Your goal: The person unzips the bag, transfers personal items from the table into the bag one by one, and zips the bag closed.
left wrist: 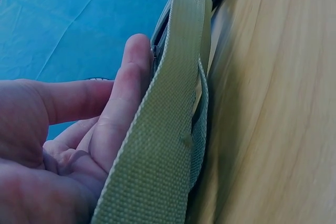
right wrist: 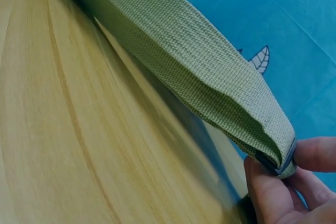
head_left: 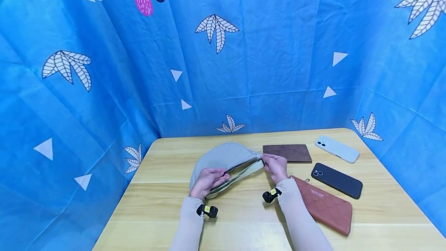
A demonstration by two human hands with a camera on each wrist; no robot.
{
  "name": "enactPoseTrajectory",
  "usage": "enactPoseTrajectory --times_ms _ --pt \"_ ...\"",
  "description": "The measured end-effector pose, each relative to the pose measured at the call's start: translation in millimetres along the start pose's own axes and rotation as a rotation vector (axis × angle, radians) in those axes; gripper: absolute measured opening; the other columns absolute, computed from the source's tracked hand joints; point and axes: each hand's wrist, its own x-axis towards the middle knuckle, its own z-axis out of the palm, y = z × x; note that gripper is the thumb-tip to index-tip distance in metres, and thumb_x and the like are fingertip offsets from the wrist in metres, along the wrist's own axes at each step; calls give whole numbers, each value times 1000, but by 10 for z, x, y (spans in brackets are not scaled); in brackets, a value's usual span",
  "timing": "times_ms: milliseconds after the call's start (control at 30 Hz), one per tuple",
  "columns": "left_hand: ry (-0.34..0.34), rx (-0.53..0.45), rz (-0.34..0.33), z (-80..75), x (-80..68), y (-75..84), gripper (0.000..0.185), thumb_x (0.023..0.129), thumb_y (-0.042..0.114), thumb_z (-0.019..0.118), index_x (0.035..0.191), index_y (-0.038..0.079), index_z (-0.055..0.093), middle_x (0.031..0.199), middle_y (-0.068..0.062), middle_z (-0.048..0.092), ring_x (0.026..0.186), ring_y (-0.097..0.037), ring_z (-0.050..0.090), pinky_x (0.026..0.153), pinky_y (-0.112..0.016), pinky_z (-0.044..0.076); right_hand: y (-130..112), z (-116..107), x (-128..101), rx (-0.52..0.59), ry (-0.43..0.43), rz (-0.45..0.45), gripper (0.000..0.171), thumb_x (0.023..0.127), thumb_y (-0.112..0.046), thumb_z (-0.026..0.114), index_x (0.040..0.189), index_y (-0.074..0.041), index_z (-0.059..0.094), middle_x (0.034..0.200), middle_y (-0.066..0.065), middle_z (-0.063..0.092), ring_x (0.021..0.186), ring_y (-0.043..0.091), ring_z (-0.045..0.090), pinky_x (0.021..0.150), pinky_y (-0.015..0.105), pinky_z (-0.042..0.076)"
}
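Note:
A pale grey crescent-shaped bag (head_left: 223, 156) rests on the table, its zipper edge and green webbing strap (left wrist: 163, 103) facing me. My left hand (head_left: 207, 181) is at the bag's near left side, thumb and forefinger pinching at the zipper pull (left wrist: 155, 51), which the fingertip partly hides. At the bag's right end, my right hand (head_left: 276, 167) pinches the strap end by its dark slider buckle (right wrist: 281, 166), thumb on one side and fingers on the other. Between the two hands the dark zipper line (head_left: 242, 164) runs along the bag, with the strap sagging in front.
Right of the bag lie a dark brown wallet (head_left: 289, 153), a white phone (head_left: 337, 149), a black phone (head_left: 337, 180) and a reddish-brown quilted long wallet (head_left: 327, 206), partly behind my right forearm. Blue patterned curtains (head_left: 278, 69) enclose the wooden table (head_left: 150, 212) at the back and sides.

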Motion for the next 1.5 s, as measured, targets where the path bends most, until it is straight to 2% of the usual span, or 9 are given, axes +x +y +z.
enactPoseTrajectory --times_ms 133,300,600,700,733,833,933,1267,1500 --pt "0 -1 -1 -6 -5 5 34 100 -7 55 131 -21 55 94 -16 79 82 -13 78 79 -19 59 -9 2 -3 6 -4 1 33 97 -3 66 129 8 67 100 6 78 56 0 59 52 14 46" --pt "-5 -9 5 -14 4 -5 33 100 -7 55 130 -22 55 92 -15 79 81 -13 78 78 -18 59 -22 -2 -26 12 -9 -5 33 97 -3 66 128 8 67 97 8 79 46 0 47 45 14 37" --pt "15 -12 3 -66 -8 -16 32 101 -7 55 129 -22 56 91 -15 79 80 -13 79 78 -19 60 -39 -10 -30 -15 0 -2 33 98 -5 65 129 7 67 94 3 78 44 0 42 45 15 35" --pt "15 -4 7 -83 -16 -10 33 101 -6 54 130 -21 56 91 -14 80 81 -12 79 77 -18 59 -30 -11 -9 -12 7 -3 34 98 -4 65 130 8 66 93 2 78 45 -1 43 46 14 36" --pt "14 -2 9 -87 -20 -8 33 101 -6 54 130 -21 55 92 -15 80 80 -12 79 77 -18 59 -27 -10 -3 -2 9 -1 34 98 -3 65 129 8 66 94 2 78 48 -2 48 47 14 39" --pt "10 3 9 -97 -32 -9 34 101 -7 54 131 -22 54 92 -16 79 80 -12 79 76 -17 59 -11 -8 20 17 6 3 33 97 -2 66 128 10 66 96 3 77 62 -2 62 56 14 50" --pt "9 3 6 -102 -43 -10 34 101 -7 54 131 -22 54 93 -17 79 80 -12 79 76 -17 59 2 -5 33 27 4 8 31 96 -1 66 125 10 68 97 3 77 76 1 70 64 16 56" --pt "2 5 21 -108 -60 -13 34 100 -7 55 130 -23 55 91 -16 79 79 -11 78 75 -17 59 0 -12 34 34 2 7 34 96 0 66 128 11 66 91 1 77 73 1 70 60 15 54" --pt "1 11 12 -117 -54 -18 35 100 -6 57 131 -23 54 91 -14 80 79 -11 78 76 -17 59 -22 -9 17 46 -1 2 33 96 2 64 127 10 66 91 5 77 56 0 56 47 14 38"
